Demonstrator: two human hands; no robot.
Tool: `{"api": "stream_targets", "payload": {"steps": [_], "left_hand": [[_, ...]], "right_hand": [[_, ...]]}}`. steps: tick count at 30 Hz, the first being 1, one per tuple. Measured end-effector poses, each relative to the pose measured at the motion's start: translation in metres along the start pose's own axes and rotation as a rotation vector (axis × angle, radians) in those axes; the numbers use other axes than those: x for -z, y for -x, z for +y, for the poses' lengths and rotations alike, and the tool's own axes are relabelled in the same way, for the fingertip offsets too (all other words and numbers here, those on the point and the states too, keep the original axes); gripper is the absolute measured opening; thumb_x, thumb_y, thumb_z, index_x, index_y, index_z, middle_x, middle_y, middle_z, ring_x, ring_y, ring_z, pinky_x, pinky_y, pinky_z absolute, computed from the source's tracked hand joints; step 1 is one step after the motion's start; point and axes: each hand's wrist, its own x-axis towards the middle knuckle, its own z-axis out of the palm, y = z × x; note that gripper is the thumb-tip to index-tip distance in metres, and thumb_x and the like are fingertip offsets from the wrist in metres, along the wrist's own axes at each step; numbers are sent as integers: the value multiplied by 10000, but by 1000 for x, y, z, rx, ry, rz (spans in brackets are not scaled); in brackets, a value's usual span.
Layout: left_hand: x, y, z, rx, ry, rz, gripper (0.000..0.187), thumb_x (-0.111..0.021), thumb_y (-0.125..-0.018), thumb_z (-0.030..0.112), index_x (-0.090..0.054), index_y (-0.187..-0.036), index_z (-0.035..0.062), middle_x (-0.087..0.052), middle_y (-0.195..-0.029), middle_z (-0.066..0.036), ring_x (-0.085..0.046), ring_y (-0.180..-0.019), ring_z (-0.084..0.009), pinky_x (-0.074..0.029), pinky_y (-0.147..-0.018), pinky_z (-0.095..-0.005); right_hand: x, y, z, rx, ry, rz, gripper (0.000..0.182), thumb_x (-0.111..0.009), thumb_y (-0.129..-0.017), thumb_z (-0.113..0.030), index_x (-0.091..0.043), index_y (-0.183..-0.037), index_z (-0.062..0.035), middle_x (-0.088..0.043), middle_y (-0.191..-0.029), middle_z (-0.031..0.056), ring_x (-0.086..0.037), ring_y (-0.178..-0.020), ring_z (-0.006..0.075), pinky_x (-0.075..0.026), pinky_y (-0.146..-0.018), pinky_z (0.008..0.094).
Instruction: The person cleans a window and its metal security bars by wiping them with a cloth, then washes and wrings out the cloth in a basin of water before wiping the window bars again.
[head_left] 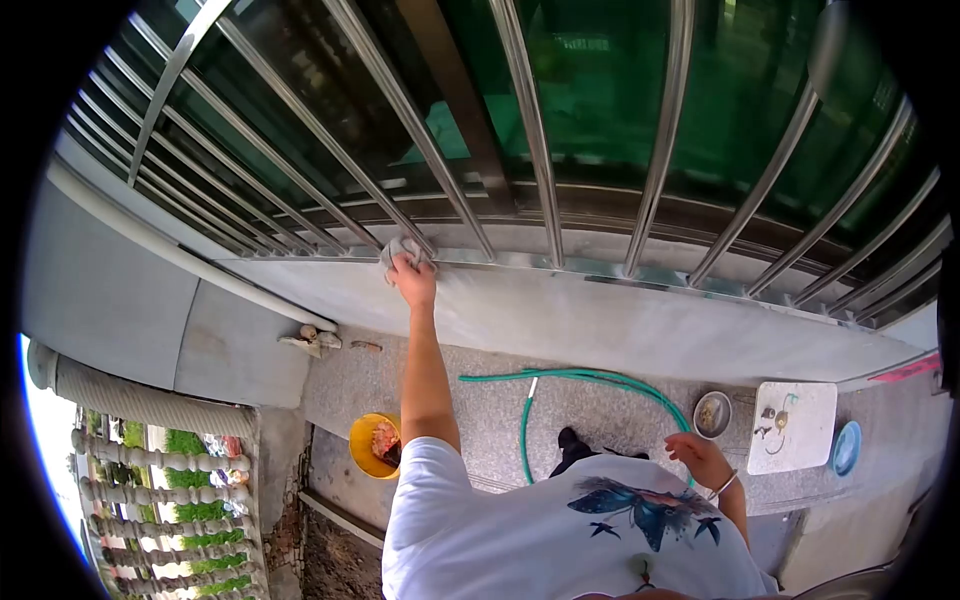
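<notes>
My left hand [415, 284] is closed on a crumpled grey cloth [398, 254], which touches the metal rail [520, 259] at the foot of the window bars. Upright steel bars [535, 130] stand above it, with dark green glass [740, 120] behind them. My right hand [697, 456], a bracelet at its wrist, hangs low beside my body with its fingers apart and nothing in them. Beneath it, part of a green hose [600, 375] curves across the speckled floor.
A yellow bucket [362, 447] stands at lower left. To the right are a metal bowl [713, 414], a white board [810, 425] with small items on it and a blue basin [846, 448]. A baluster railing [150, 459] and a pale pipe [190, 262] are at left.
</notes>
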Motion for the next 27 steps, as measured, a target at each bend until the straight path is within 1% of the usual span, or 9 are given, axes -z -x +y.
{"api": "stream_targets", "payload": {"steps": [3, 7, 11, 15, 16, 17, 18, 22, 27], "left_hand": [[20, 40, 37, 395, 649, -262, 104, -486, -755, 36, -488, -858, 49, -503, -831, -43, -462, -818, -154, -397, -724, -321], [71, 70, 98, 335, 786, -581, 198, -473, -742, -15, -499, -925, 56, -504, -904, -10, -445, -854, -106, -386, -789, -258], [111, 44, 198, -31, 961, -284, 300, -457, -832, -11, -474, -1126, 44, -528, -1071, -33, -468, -1008, -127, -340, -925, -251], [111, -6, 305, -389, 938, 223, 284, -461, -879, -46, -471, -1157, 12, -547, -1044, -69, -541, -901, -157, -443, -838, -290], [116, -11, 335, -465, 636, 398, 275, -466, -846, -77, -508, -1104, 10, -557, -1035, -113, -555, -913, -217, -426, -848, -275], [108, -33, 346, -836, 425, 576, 324, -500, -790, -110, -529, -1087, 16, -565, -1045, -164, -570, -891, -309, -456, -825, -318], [95, -52, 359, -965, 316, 656, 362, -536, -750, -103, -538, -1087, 29, -562, -1093, -179, -559, -893, -351, -473, -798, -372], [35, -86, 365, -748, -122, 541, 442, -499, -815, 4, -425, -1250, -26, -405, -1301, -231, -490, -1029, -391, -452, -832, -429], [-41, -37, 307, -496, -92, 374, 718, -565, -841, 161, -156, -1398, -36, -312, -1251, -311, -421, -1126, -474, -438, -895, -472]], "right_hand": [[-3, -1, 1, -13, -16, 48, 193, -499, -956, -101, -598, -1099, -19, -648, -921, 83, -629, -830, 143, -505, -748, 265], [9, 2, -1, -14, -6, 41, 194, -514, -954, -116, -597, -1095, -13, -651, -917, 81, -627, -826, 139, -506, -737, 265], [17, 5, 5, -16, 9, 74, 199, -531, -947, -120, -596, -1103, -14, -659, -918, 83, -627, -824, 135, -509, -740, 270], [22, 1, 5, -28, 16, 60, 199, -533, -947, -122, -602, -1096, -11, -658, -917, 83, -626, -822, 132, -509, -742, 268], [21, 1, 1, -33, 22, 67, 202, -531, -947, -122, -601, -1098, -7, -656, -920, 83, -625, -829, 131, -508, -747, 267], [20, 2, -1, -41, 29, 74, 205, -530, -948, -122, -600, -1100, -3, -654, -923, 82, -623, -836, 130, -507, -752, 265], [19, 3, -1, -41, 34, 77, 205, -530, -948, -122, -600, -1100, -3, -654, -923, 82, -623, -836, 130, -507, -752, 265], [15, 12, 16, -33, -71, 128, 212, -525, -951, -121, -599, -1107, 0, -648, -931, 75, -620, -851, 135, -503, -765, 264], [10, 21, 21, -120, -134, 165, 218, -505, -960, -128, -604, -1101, 5, -645, -933, 78, -619, -849, 138, -503, -763, 264]]}}
